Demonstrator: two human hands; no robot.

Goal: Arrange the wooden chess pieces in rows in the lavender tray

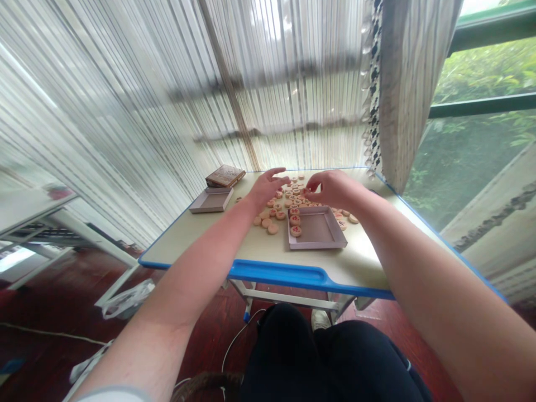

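Left hand [268, 187]: fingers spread, released, at the loose pieces [296, 191] toward the counter's [180, 237] far edge; right hand [330, 187]: fingers curled, grip indeterminable; a wide sweep could push them off that edge

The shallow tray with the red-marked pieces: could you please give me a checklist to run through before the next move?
1. Tray resting on the table: ok.
2. Room in it: ok; three visible pieces line its left side.
3. Left hand away from the tray: ok.
4. Right hand gripping a piece: cannot tell; the contact is unclear.
5. Loose pieces all showing marks: not ok; several left of the tray look blank.
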